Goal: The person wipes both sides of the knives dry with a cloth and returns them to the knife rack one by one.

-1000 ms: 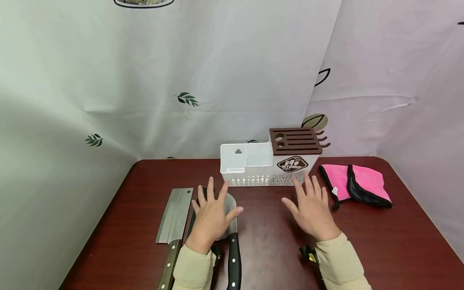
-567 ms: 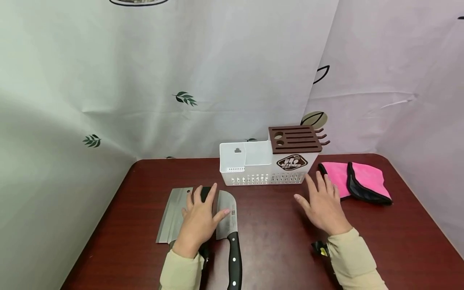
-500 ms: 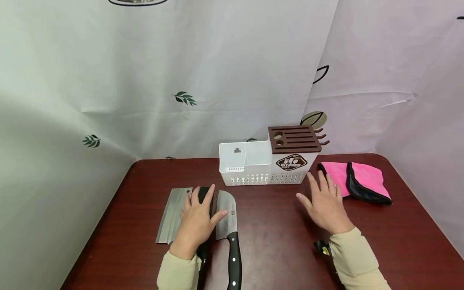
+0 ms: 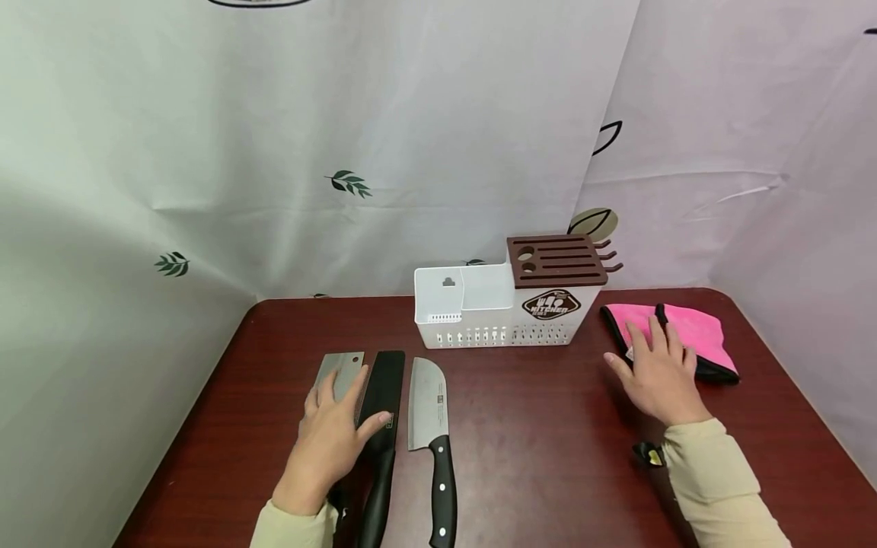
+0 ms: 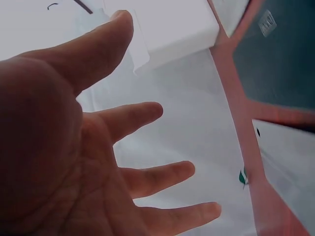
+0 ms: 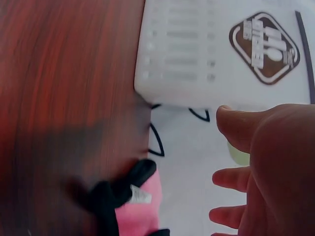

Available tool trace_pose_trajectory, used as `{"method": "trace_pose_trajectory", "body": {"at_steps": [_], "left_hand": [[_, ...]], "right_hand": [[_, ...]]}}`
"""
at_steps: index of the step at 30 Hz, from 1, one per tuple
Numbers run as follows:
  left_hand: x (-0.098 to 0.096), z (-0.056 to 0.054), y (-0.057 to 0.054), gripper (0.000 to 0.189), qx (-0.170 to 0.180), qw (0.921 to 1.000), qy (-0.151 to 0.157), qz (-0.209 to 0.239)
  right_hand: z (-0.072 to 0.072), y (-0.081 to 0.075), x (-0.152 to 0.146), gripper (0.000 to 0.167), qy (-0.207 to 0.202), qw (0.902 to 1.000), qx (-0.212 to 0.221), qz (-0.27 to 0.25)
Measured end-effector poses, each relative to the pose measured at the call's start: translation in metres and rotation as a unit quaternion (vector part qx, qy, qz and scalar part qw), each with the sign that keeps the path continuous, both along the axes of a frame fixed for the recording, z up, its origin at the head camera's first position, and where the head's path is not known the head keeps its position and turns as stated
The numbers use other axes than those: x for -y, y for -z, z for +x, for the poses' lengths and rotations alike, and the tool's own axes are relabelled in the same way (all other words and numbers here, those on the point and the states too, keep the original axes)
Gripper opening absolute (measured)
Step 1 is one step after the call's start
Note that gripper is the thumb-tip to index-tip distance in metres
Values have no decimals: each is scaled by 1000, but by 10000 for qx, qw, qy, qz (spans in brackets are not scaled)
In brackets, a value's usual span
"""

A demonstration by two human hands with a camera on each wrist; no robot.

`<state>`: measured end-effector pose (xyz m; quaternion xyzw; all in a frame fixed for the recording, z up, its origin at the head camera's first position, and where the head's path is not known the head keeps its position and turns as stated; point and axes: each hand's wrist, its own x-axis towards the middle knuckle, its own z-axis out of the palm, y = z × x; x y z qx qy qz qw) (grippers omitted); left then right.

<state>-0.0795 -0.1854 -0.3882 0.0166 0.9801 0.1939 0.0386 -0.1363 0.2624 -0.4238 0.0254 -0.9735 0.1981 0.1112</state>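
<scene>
With fingers spread, my left hand [image 4: 327,441] hovers over the cleaver [image 4: 340,371], covering most of its blade and handle. In the left wrist view nothing lies in the palm, and the cleaver [image 5: 288,169] shows beyond the fingertips. Right of this hand lie a knife in a black sheath [image 4: 384,384] and a knife with a black riveted handle [image 4: 429,403]. My right hand [image 4: 661,380], fingers apart and holding nothing, is over the near side of a folded pink cloth with black edging [image 4: 699,335]; whether it touches cannot be told.
A white perforated holder [image 4: 473,323] with a brown slotted top [image 4: 556,260] and side hooks stands at the table's back edge. The dark red table [image 4: 521,457] ends against pale curtains [image 4: 425,137] at the back and sides.
My left hand has moved left from above the sheathed knife to above the cleaver. My right hand has moved right, from in front of the holder to the pink cloth.
</scene>
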Motion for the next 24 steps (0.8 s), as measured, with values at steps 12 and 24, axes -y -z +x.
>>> {"method": "trace_pose_trajectory", "body": {"at_steps": [12,24], "left_hand": [[31,23,3,79,712,9971,-265,12],[54,42,22,94,1159,9922,-423,-194]], "right_hand": [[-16,-7,-34,65,192,9979,565,259],[-25,6,-60,65,325,9928,1080,397]]}}
